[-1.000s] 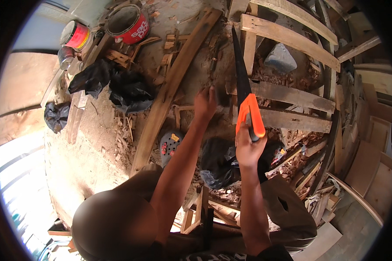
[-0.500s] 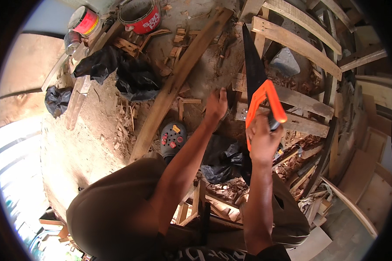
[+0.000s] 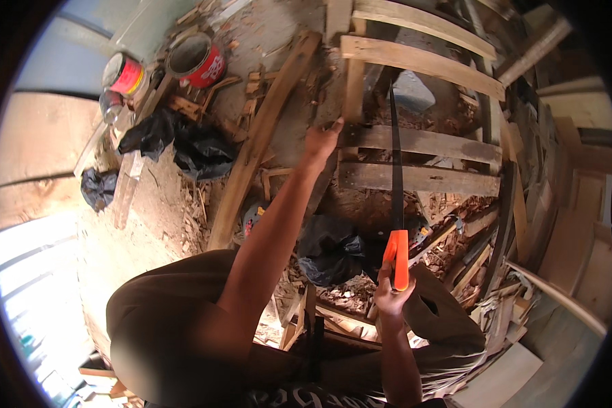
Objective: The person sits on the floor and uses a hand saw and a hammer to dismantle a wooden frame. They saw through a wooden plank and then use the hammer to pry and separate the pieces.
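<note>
Head view: your right hand (image 3: 392,294) has its fingers wrapped tight around the orange plastic handle of the black-bladed handsaw (image 3: 396,197), blade running away from you across the weathered wooden slats of the frame (image 3: 421,144). Your left hand (image 3: 321,141) presses on the near end of one slat, fingers pressed down, beside the long curved wooden plank (image 3: 262,139). Suggest: keep that hand well off the blade line, bear down to steady the slat, stroke long and straight.

Red labelled cans (image 3: 198,61), upper left
</note>
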Available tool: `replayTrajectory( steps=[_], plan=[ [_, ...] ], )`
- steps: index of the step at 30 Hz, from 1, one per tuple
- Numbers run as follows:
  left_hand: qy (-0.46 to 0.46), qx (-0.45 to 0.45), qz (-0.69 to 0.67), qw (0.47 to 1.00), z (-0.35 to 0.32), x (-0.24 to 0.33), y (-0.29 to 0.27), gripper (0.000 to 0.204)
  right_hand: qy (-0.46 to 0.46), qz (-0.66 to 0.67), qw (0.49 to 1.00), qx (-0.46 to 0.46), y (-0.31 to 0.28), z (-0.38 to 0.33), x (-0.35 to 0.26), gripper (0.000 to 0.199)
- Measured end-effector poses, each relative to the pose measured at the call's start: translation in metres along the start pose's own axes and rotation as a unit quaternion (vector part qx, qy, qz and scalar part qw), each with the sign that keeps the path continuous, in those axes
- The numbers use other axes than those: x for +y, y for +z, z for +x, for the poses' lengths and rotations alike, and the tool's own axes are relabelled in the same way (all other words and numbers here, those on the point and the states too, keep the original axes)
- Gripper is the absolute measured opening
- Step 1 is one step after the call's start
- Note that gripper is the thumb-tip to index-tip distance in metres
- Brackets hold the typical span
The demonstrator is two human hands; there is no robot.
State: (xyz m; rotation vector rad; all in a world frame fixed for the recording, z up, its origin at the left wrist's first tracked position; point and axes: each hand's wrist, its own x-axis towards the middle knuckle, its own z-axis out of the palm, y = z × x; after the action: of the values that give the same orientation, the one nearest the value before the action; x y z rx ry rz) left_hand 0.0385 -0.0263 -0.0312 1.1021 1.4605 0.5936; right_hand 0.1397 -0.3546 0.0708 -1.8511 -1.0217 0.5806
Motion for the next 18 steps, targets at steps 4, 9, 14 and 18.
replayTrajectory(
  steps=[4, 9, 14, 18],
  plan=[
    [-0.057, 0.004, -0.044, 0.997, -0.008, 0.031, -0.003, 0.057, -0.026, -0.015, 0.999, 0.036, -0.017, -0.003, -0.008, 0.014],
    [-0.062, -0.056, 0.038, 0.996, -0.015, 0.070, -0.036, 0.080, -0.034, -0.014, 0.999, 0.039, -0.029, 0.002, -0.007, 0.012],
    [-0.093, -0.075, 0.029, 0.992, 0.028, 0.030, -0.078, 0.081, -0.039, 0.034, 0.998, 0.022, -0.009, 0.007, -0.019, 0.014],
    [-0.057, -0.019, 0.010, 0.998, 0.014, 0.038, -0.063, 0.074, -0.019, 0.090, 0.996, 0.003, -0.001, 0.008, -0.026, 0.006]
  ],
)
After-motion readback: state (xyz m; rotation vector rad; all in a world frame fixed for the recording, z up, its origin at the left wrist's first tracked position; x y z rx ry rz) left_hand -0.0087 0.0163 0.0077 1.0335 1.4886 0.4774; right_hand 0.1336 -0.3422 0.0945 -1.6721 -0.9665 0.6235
